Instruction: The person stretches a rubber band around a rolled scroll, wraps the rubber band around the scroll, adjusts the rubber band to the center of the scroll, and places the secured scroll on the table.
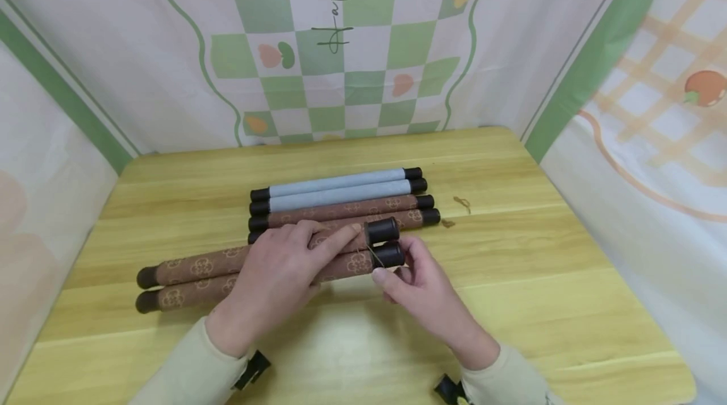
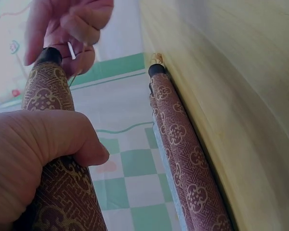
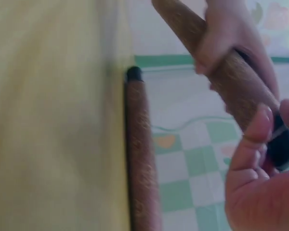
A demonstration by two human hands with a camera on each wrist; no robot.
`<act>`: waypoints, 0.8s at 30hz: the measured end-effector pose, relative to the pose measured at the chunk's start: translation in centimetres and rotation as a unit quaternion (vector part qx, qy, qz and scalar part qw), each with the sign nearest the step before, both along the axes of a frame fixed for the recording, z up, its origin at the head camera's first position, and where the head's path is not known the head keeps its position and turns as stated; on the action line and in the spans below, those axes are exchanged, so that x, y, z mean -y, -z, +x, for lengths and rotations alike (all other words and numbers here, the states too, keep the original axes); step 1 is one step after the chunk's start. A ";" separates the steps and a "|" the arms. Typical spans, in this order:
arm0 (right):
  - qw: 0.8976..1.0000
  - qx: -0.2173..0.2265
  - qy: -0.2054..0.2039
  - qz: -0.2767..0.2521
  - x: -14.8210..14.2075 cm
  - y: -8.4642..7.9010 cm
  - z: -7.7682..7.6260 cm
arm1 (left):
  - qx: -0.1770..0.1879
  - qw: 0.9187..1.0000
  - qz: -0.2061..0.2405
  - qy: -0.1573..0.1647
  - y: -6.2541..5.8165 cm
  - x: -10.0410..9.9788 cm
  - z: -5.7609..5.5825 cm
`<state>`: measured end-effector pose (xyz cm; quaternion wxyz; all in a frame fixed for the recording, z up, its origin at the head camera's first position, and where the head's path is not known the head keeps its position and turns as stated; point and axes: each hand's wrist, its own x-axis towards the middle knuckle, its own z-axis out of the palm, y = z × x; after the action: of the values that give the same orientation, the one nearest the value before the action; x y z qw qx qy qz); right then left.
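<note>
Two rolled scrolls in brown flower-patterned fabric lie side by side in my left hand (image 1: 278, 272), which grips them around the middle. The far scroll (image 1: 207, 264) and the near scroll (image 1: 354, 264) both have black end knobs (image 1: 384, 229). In the left wrist view, my left thumb (image 2: 62, 134) lies across the fabric. My right hand (image 1: 426, 291) is at the right-hand knobs, thumb and fingers pinching a thin cord (image 1: 376, 256) that runs from the scrolls' end. The right wrist view shows my right fingers (image 3: 253, 139) curled around a knob; part of the cord is hidden.
Behind the held scrolls, two pale blue scrolls (image 1: 341, 199) and two more brown scrolls (image 1: 392, 204) lie in a row on the wooden table (image 1: 511, 304). Loose bits of brown cord (image 1: 462, 204) lie to their right. A printed curtain (image 1: 369, 96) hangs behind the table.
</note>
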<state>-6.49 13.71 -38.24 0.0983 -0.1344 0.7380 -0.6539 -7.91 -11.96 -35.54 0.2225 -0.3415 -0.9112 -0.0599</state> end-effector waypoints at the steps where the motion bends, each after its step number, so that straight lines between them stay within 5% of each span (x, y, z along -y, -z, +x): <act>1: 1.000 -0.015 0.004 -0.006 0.2 0.3 0.1 | 0.005 1.000 0.007 0.000 0.0 0.0 0.0; 5: 0.993 -0.119 0.015 0.000 0.9 1.6 0.4 | 0.031 0.999 0.036 0.005 -0.2 0.1 0.2; 7: 0.977 -0.208 0.022 0.035 1.3 2.1 0.5 | 0.038 0.998 0.044 0.004 -0.2 0.1 0.3; 11: 0.911 -0.391 0.036 0.129 2.2 2.5 0.8 | 0.024 0.999 0.048 -0.003 -0.2 0.0 0.2; 13: 0.874 -0.459 0.031 0.160 2.6 2.3 1.1 | 0.010 0.999 0.050 -0.009 0.0 -0.2 0.2; 15: 0.847 -0.499 0.030 0.179 3.0 1.8 1.2 | -0.006 0.999 0.047 -0.014 0.1 -0.5 0.2; 19: 0.824 -0.530 0.067 0.189 3.4 0.5 1.4 | -0.036 0.998 0.034 -0.024 0.4 -0.9 0.4; 24: 0.818 -0.522 0.130 0.203 3.3 -1.0 1.4 | -0.067 0.997 0.022 -0.037 0.5 -1.3 0.7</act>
<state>-5.05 10.42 -37.26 -0.3625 -0.3355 0.8052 -0.3280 -7.25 -10.65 -36.09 0.2926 -0.3060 -0.9046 -0.0484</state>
